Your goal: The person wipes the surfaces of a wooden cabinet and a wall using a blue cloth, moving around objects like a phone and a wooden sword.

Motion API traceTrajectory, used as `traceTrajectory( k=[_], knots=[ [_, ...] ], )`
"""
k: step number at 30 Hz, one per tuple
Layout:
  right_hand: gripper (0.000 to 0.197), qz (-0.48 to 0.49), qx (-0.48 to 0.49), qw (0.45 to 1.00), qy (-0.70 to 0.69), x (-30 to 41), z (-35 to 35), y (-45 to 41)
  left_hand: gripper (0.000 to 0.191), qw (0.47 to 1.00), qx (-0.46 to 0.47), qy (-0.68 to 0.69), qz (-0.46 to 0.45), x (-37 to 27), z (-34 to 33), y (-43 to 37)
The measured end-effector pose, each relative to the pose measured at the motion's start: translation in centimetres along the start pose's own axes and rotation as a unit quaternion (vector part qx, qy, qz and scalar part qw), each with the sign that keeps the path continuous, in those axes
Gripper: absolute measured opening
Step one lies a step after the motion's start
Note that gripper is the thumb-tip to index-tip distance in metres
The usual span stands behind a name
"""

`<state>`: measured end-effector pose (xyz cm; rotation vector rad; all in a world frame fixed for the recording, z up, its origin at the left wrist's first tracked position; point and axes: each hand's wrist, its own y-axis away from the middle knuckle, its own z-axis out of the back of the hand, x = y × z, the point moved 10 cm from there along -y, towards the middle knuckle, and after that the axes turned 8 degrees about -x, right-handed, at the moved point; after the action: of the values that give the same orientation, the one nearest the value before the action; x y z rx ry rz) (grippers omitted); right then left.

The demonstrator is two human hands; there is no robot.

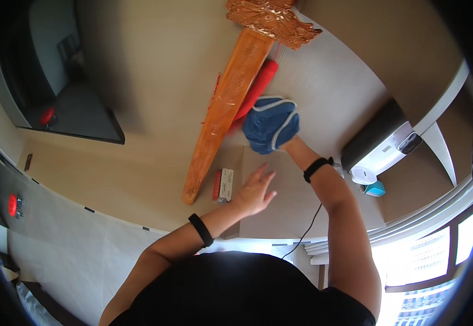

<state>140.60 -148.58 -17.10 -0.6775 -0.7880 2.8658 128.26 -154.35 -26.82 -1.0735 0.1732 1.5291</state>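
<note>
My right hand (288, 142) is mostly hidden in a blue cloth (271, 124) with white edging, and its fingers cannot be seen. The cloth lies against a bright red, slightly blurred cylindrical thing (263, 83). That red thing runs along the side of a long, tapering carved wooden ornament (230, 95), whose broad, ornate head (273, 20) is cut by the top of the view. Fingers spread, my left hand (256, 193) holds nothing. It hovers beside a small white box (226, 185) and a red box (217, 185), near the ornament's narrow end.
A glossy black television screen (73, 110) stands at left, reflecting a red stool. That stool (13, 205) is on the grey floor. At right are a black-and-white appliance (383, 142) and a light-blue box (375, 189). A black cable (313, 222) hangs over the cabinet edge.
</note>
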Motion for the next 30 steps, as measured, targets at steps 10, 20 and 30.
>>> traceTrajectory(
  k=[10,20,30],
  knots=[
    [0.045,-0.15,-0.204,0.967,-0.044,-16.4,3.2,-0.1,0.054,0.998,0.033,0.004,-0.054,-0.9,-6.1,5.6],
    [0.025,-0.059,0.027,0.998,0.005,3.3,-1.5,5.0,0.051,0.996,-0.028,-0.041,-0.072,-0.8,-4.9,5.8],
    [0.039,-0.103,-0.474,0.871,0.081,-16.9,13.4,4.2,0.062,0.984,0.031,-0.16,-0.076,0.0,-6.0,6.3]
  ],
)
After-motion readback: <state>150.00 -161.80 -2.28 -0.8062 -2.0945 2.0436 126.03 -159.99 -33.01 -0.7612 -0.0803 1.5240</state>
